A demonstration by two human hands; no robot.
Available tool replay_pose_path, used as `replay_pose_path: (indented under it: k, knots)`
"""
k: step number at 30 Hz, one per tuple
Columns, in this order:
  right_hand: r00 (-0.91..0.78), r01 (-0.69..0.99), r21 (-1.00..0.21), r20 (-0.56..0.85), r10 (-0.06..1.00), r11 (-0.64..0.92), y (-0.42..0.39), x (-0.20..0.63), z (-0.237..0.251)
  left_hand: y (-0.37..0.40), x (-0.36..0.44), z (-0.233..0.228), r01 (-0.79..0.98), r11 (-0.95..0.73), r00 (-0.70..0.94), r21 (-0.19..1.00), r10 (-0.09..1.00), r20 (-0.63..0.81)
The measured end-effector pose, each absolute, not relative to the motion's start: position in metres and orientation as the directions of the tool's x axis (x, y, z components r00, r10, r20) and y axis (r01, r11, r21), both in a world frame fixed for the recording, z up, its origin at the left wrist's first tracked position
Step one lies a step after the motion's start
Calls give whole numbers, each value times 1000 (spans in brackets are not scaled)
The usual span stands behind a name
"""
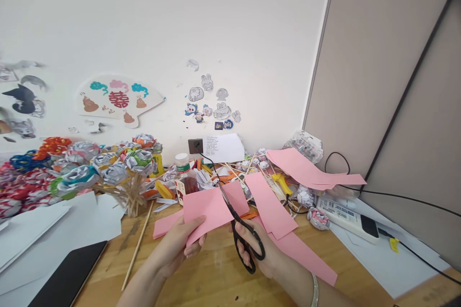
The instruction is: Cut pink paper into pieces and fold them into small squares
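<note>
My left hand (185,239) pinches a sheet of pink paper (205,208) by its lower left part, thumb on top and fingers beneath. In my right hand (257,247) is a pair of scissors (242,223) with black handles, fingers through the loops. The blades meet the right part of the held paper, and a pink piece spreads on the far side of them. More pink strips (272,206) lie just right of the scissors, and one long strip (306,254) runs under my right wrist. Another strip (167,224) lies behind my left hand.
Paper flowers on sticks (122,168) stand bundled at left, near white sheets (86,216) and a black tablet-like slab (70,276). A bottle (183,170) stands behind the paper. At right are pink paper (306,168), a white power strip (347,218) and black cables.
</note>
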State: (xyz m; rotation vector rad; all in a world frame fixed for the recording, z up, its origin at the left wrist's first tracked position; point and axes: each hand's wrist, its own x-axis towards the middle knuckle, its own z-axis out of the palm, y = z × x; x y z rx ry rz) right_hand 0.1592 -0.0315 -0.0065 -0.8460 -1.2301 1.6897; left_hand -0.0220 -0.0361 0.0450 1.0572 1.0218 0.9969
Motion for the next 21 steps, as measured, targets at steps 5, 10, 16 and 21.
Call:
replay_pose_path:
  k: [5, 10, 16, 21]
  knots:
    - [-394, -223, -963, -50, 918, -148, -31, 160, -7, -34, -25, 43, -149, 205, 240, 967, 956, -166]
    - [-399, -244, -959, -39, 916, -147, -31, 159, -6, -34, -26, 44, -157, 230, 262, 960, 947, -185]
    - [-410, -271, -956, 12, 912, -109, -32, 159, -4, -38, -22, 48, -178, 229, 290, 957, 942, -171]
    - [-399, -263, -961, 23, 917, -90, -32, 159, -5, -42, -18, 52, -177, 235, 271, 956, 945, -182]
